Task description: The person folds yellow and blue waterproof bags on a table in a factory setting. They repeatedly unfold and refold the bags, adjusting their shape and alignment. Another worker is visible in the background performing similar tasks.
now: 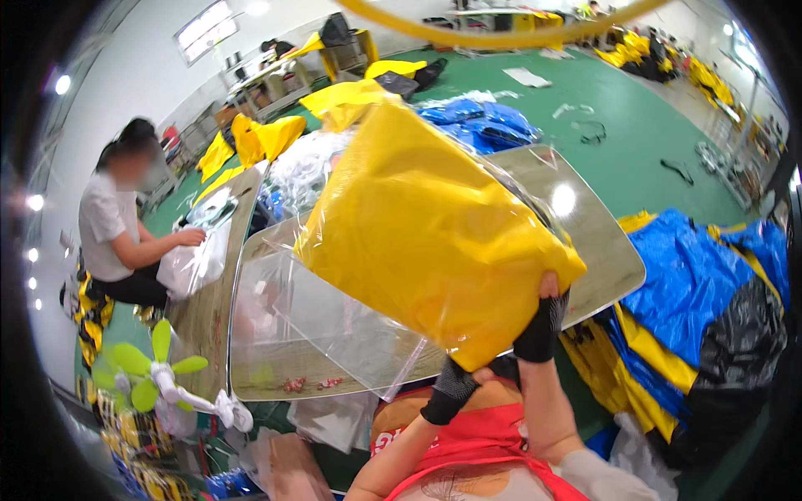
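Nearest the lens, at 6 o'clock: red apron (pixel 468 442), both forearms rising from it. Left hand (pixel 455 386) in a black fingerless glove, closed on the lower corner of the yellow pack (pixel 426 230); fingers hidden behind the film, so how firm the hold is cannot be told. Right hand (pixel 541 321), likewise gloved, clamped on the pack's lower right edge, thumb on top. Pack held up over the table (pixel 606 242), tilted — long axis running from 5 o'clock at the hands up to 11 o'clock, far end pointing away toward the blue pile (pixel 480 121).

Risks, as judged: held only at one end, so the free upper end could sag or swing. Slick clear bag (pixel 326 313) hanging loose toward 8 o'clock could slide off, or snag on the table edge. Glossy film and part-covered fingers — a slip at the left corner seems the likeliest failure.

Further left, at 9 o'clock: seated person (pixel 117 230) handling a white bag (pixel 196 263), well apart. Green fan (pixel 154 371) at 8 o'clock.
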Demonstrator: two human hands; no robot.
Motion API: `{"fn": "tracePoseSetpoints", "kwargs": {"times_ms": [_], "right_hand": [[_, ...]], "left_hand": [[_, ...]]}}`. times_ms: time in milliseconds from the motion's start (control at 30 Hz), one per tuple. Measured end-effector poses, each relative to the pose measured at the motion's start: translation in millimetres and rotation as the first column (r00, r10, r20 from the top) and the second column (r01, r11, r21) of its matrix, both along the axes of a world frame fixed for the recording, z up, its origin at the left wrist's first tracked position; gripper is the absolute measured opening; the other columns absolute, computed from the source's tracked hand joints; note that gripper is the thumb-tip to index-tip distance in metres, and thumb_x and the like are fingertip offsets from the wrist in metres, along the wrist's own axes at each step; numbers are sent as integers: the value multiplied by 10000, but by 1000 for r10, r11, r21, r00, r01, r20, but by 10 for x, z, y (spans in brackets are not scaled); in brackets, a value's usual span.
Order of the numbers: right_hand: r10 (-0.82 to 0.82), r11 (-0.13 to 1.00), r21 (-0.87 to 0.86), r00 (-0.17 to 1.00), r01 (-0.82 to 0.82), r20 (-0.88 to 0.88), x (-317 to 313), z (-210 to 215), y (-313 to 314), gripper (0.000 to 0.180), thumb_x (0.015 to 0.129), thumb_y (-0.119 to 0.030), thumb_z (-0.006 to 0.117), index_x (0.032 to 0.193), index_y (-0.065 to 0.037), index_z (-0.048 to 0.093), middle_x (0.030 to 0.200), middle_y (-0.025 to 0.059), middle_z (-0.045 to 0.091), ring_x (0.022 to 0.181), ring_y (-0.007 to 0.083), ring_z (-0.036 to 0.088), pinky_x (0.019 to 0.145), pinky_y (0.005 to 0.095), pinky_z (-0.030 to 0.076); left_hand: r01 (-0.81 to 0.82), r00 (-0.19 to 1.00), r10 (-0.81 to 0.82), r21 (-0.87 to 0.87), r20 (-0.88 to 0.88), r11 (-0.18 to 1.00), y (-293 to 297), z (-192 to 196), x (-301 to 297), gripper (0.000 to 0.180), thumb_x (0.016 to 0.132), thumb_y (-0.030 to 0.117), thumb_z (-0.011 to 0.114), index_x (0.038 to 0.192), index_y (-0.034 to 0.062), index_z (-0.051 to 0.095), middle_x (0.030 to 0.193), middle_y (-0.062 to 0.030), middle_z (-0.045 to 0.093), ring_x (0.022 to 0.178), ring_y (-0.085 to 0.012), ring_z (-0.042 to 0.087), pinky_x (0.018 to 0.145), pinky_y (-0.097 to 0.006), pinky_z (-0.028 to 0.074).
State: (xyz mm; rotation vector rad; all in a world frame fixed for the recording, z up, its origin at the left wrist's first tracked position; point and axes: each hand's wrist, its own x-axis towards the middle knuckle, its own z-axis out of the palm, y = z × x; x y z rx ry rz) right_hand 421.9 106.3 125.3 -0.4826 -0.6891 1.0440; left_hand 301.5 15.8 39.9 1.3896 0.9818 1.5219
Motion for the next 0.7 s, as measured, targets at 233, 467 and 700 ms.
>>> {"fn": "tracePoseSetpoints", "kwargs": {"times_ms": [233,467,700], "right_hand": [[-295,765,588,669,-263,683,466,938,139,729,603,-293,880,1181,-57,503,998,97,587,929,263,585,848,372,471],[-372,790,521,422,-324,827,330,1112,74,900,535,-320,892,1273,-40,458,1226,218,514,1170,387,475,1002,416,395],[284,950,-25,826,-312,486,298,166,-3,689,607,-163,876,1186,-22,532,1104,89,621,986,215,618,895,349,493]], "left_hand": [[-14,551,432,510,-714,860,83,1910,-767,766,627,428,835,1213,34,537,1062,-186,628,987,-360,610,858,-416,478],[330,367,436,553,-822,765,526,2338,-770,790,541,360,872,1181,39,539,982,-126,641,869,-312,634,772,-382,498],[514,385,322,491,-865,704,801,2381,-354,950,650,534,749,1396,72,387,1046,-135,612,1018,-362,575,1002,-489,377]]}}
